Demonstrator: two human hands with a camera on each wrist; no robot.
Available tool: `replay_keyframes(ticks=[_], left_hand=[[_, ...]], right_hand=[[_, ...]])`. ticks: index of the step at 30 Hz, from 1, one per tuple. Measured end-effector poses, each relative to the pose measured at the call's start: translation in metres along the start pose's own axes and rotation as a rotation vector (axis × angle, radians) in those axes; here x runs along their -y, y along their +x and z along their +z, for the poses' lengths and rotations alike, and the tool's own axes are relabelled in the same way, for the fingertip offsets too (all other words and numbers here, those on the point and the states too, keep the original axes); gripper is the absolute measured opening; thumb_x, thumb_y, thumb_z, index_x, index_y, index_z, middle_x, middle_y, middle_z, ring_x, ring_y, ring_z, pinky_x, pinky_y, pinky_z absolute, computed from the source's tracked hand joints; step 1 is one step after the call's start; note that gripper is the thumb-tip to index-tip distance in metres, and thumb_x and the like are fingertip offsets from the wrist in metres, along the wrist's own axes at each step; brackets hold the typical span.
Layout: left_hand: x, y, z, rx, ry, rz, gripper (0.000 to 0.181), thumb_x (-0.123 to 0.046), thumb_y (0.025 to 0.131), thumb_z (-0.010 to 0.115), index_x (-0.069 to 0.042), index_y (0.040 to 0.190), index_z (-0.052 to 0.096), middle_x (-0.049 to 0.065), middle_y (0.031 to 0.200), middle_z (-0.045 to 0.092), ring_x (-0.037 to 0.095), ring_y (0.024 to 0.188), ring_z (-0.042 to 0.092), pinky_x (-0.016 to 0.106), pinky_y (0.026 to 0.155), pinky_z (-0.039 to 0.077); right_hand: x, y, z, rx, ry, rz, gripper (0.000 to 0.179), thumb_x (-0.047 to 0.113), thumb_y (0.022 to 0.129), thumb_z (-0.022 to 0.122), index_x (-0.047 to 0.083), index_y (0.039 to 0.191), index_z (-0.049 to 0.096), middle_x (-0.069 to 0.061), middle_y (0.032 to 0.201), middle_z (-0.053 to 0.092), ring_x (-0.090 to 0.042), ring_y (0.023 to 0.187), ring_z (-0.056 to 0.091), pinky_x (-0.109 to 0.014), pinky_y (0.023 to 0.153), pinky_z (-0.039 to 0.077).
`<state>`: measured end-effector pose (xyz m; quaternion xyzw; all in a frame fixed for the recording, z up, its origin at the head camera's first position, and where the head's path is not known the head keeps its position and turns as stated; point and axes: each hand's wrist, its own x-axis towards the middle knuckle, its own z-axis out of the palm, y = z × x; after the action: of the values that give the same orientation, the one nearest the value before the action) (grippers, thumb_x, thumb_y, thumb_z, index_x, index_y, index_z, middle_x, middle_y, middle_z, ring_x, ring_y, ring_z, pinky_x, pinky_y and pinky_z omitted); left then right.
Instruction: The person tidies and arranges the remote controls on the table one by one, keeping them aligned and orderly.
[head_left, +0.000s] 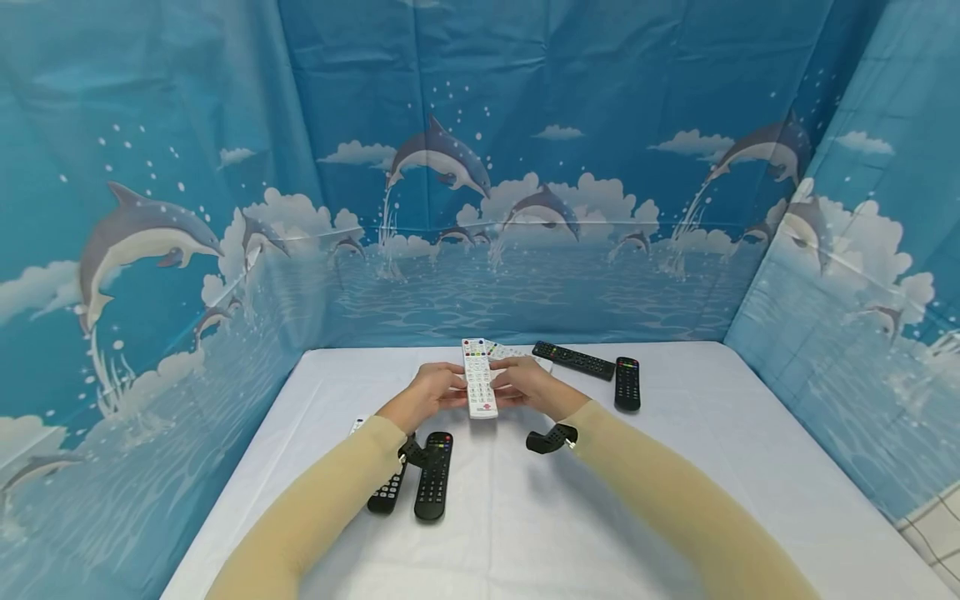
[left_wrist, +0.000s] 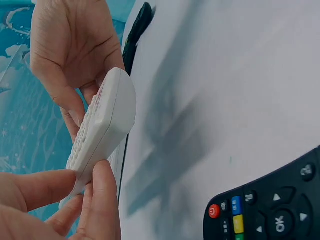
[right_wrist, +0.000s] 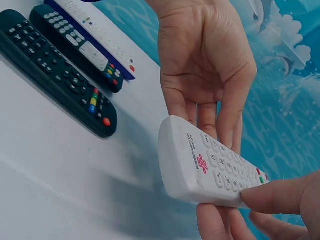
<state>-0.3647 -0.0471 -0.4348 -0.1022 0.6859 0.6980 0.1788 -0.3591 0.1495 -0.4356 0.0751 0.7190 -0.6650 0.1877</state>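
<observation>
Cropped sleeves (head_left: 322, 500), hands (head_left: 431, 388) holding white remote (head_left: 480, 379), farther remote (head_left: 501, 350) partly hidden

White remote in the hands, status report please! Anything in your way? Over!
Left hand, right hand: both gripping white remote. Remote up off table, buttons toward the person. In the way: nothing seen; second white remote lies beyond.

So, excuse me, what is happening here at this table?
A person's left hand and right hand hold a white remote above the table, each pinching one long edge. More remotes lie on the table, including two black remotes near the left sleeve and a long black remote beyond the right hand.
</observation>
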Motion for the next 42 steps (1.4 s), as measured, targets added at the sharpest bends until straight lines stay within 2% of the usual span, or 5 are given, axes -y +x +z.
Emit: replay_keyframes(ticks=[10,19,27,33,42], left_hand=[[0.008,-0.022,0.002,0.077,0.114,0.018,0.041,0.005,0.092,0.064,0.000,0.132,0.061,0.020,0.105,0.068,0.026,0.084,0.071,0.035,0.073,0.061],[0.017,-0.039,-0.002,0.139,0.165,-0.008,0.044,0.006,0.092,0.060,0.003,0.136,0.057,0.021,0.106,0.066,0.027,0.084,0.070,0.038,0.076,0.061],[0.029,-0.053,-0.006,0.178,0.182,-0.032,0.047,0.009,0.088,0.060,0.006,0.134,0.055,0.023,0.104,0.066,0.025,0.079,0.069,0.036,0.073,0.062],[0.035,-0.064,-0.008,0.206,0.221,-0.052,0.045,0.007,0.088,0.060,0.007,0.133,0.055,0.024,0.105,0.064,0.025,0.078,0.069,0.036,0.074,0.062],[0.045,-0.082,-0.007,0.250,0.250,-0.075,0.041,0.005,0.091,0.052,0.012,0.131,0.054,0.026,0.104,0.062,0.027,0.077,0.068,0.038,0.075,0.062]], right_hand=[[-0.006,-0.029,-0.003,0.068,-0.033,-0.033,0.077,-0.006,0.087,0.064,0.016,0.156,0.038,-0.021,0.130,0.056,-0.029,0.093,0.069,-0.042,0.081,0.059],[-0.020,-0.046,0.005,0.069,-0.055,-0.021,0.078,-0.005,0.087,0.065,0.017,0.156,0.036,-0.023,0.126,0.057,-0.030,0.092,0.069,-0.042,0.079,0.060],[-0.035,-0.060,0.015,0.068,-0.044,-0.002,0.080,-0.006,0.085,0.065,0.015,0.156,0.035,-0.023,0.112,0.061,-0.028,0.088,0.069,-0.044,0.082,0.060],[-0.045,-0.072,0.021,0.080,-0.056,0.010,0.081,-0.006,0.084,0.066,0.013,0.156,0.034,-0.022,0.107,0.063,-0.027,0.085,0.069,-0.041,0.078,0.061],[-0.063,-0.089,0.028,0.092,-0.051,0.062,0.080,-0.005,0.086,0.065,0.012,0.157,0.031,-0.023,0.107,0.063,-0.026,0.079,0.069,-0.039,0.071,0.062]])
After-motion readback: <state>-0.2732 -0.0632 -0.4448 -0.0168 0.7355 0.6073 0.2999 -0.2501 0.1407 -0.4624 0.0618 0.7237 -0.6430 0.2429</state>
